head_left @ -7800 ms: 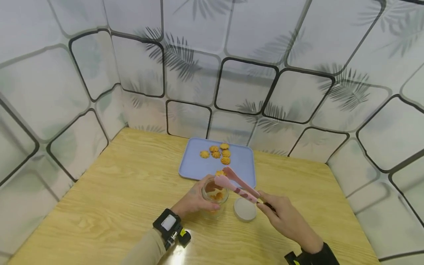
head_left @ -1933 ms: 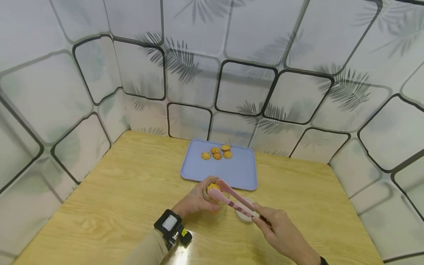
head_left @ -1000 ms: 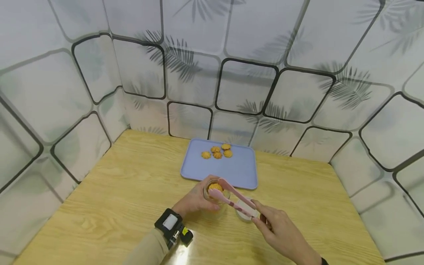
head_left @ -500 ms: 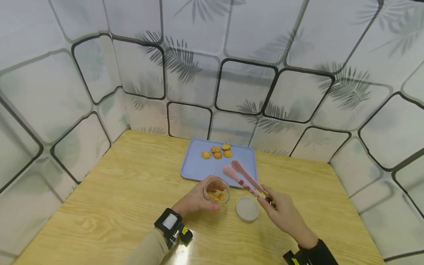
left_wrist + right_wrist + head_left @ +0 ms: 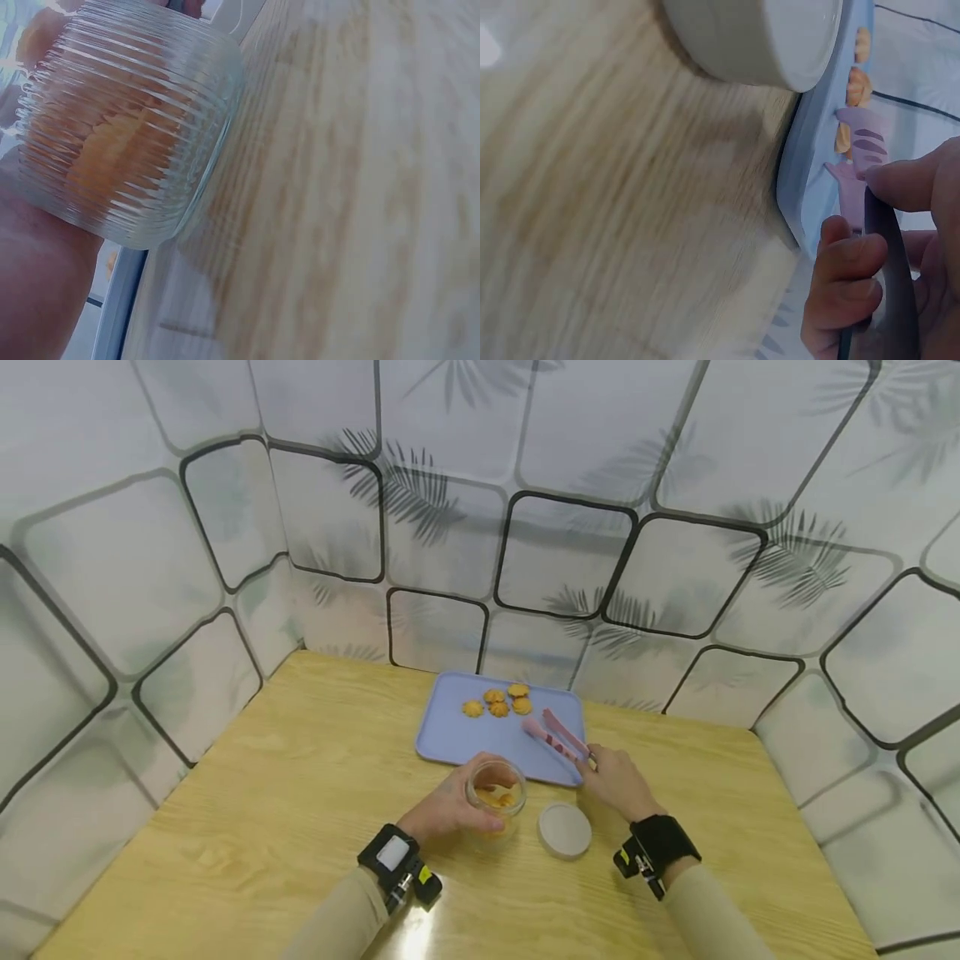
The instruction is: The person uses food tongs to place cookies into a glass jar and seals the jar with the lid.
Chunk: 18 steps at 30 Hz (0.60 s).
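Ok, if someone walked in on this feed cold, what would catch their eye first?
Likely the pink tongs, held by the right hand over the near right part of the blue tray, with four golden cookies clustered at the tray's far edge. Next, the ribbed glass jar with cookies inside, gripped by the left hand on the wooden table, its lid lying beside it.

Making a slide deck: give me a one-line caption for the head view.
Left hand grips a ribbed glass jar of cookies; right hand holds pink tongs over the blue tray.
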Each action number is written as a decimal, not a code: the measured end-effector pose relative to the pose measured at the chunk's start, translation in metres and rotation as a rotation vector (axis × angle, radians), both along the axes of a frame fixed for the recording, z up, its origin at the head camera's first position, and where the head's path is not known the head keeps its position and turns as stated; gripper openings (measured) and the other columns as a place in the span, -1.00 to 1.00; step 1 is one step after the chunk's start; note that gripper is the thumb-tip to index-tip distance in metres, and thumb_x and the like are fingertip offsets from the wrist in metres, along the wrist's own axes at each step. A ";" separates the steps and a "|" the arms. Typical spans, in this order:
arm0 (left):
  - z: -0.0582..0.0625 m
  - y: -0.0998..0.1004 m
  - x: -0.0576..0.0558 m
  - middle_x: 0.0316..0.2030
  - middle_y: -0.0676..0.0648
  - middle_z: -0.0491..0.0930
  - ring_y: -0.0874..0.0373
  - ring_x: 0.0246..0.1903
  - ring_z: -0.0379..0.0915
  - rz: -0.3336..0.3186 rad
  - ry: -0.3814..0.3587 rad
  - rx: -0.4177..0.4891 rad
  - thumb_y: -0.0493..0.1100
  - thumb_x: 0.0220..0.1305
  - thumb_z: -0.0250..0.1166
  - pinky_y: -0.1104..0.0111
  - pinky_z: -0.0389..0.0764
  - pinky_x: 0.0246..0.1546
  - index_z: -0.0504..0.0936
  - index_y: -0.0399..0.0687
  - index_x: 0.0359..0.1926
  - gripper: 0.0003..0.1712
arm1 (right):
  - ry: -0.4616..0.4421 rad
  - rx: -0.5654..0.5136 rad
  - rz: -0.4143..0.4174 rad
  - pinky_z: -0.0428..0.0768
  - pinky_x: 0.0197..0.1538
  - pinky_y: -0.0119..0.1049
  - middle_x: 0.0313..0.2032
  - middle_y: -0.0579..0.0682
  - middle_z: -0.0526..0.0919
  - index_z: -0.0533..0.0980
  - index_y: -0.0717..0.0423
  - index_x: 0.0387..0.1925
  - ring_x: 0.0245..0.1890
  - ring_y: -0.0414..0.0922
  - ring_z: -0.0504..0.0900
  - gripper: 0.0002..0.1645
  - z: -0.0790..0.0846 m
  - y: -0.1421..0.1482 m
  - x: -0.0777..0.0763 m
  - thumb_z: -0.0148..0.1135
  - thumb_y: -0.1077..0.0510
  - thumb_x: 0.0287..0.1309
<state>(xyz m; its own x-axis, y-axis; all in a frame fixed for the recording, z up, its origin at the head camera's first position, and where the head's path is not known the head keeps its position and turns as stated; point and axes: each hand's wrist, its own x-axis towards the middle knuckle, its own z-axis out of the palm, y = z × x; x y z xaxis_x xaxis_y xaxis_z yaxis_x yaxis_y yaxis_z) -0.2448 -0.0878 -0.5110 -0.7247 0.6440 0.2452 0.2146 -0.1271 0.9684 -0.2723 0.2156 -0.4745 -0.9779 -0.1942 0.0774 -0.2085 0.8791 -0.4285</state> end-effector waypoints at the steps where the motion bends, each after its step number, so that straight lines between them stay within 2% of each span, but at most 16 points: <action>1: 0.000 0.001 0.000 0.26 -0.18 0.50 -0.06 0.32 0.36 0.000 0.003 0.006 -0.11 0.10 0.58 0.02 0.42 0.33 0.37 0.02 0.36 -0.16 | 0.001 0.013 -0.008 0.35 -0.46 -0.28 -0.42 0.10 0.60 0.56 0.37 0.07 -0.55 -0.13 0.44 -0.59 0.000 -0.001 -0.004 0.13 0.09 0.42; 4: 0.000 0.001 -0.001 0.26 -0.20 0.50 -0.09 0.32 0.36 0.002 0.006 0.021 -0.11 0.09 0.59 -0.01 0.43 0.33 0.37 -0.02 0.34 -0.16 | -0.026 0.033 -0.029 0.39 -0.43 -0.26 -0.35 0.13 0.63 0.56 0.35 0.04 -0.49 -0.09 0.49 -0.58 0.001 -0.007 -0.015 0.12 0.05 0.43; 9: 0.000 -0.001 -0.002 0.24 -0.22 0.52 -0.08 0.31 0.38 0.009 0.008 0.038 -0.13 0.07 0.60 0.01 0.43 0.32 0.38 -0.05 0.33 -0.16 | -0.057 0.051 -0.054 0.38 -0.51 -0.28 -0.43 0.10 0.59 0.56 0.31 -0.10 -0.53 -0.08 0.50 -0.63 0.001 -0.018 -0.028 0.11 0.03 0.43; 15: -0.001 0.002 -0.002 0.24 -0.24 0.51 -0.04 0.30 0.39 0.002 0.015 0.059 -0.10 0.06 0.61 -0.07 0.41 0.34 0.38 -0.07 0.34 -0.13 | -0.075 0.077 -0.110 0.46 -0.42 -0.20 -0.26 0.20 0.68 0.57 0.33 0.02 -0.43 -0.03 0.57 -0.54 -0.002 -0.028 -0.037 0.07 -0.01 0.45; 18: -0.002 0.004 -0.002 0.24 -0.27 0.50 -0.05 0.29 0.40 -0.009 0.022 0.071 -0.08 0.07 0.61 0.03 0.47 0.31 0.37 -0.09 0.34 -0.13 | -0.071 0.082 -0.128 0.46 -0.42 -0.18 -0.25 0.22 0.68 0.57 0.32 -0.01 -0.42 -0.01 0.56 -0.56 -0.002 -0.032 -0.037 0.08 -0.01 0.44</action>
<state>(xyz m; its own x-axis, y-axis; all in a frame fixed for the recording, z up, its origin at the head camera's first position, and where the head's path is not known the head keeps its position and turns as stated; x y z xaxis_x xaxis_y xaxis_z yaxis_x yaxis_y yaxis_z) -0.2466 -0.0836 -0.5131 -0.7129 0.6310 0.3058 0.2340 -0.1970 0.9521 -0.3096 0.1841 -0.4764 -0.9975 -0.0706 -0.0041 -0.0643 0.9291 -0.3641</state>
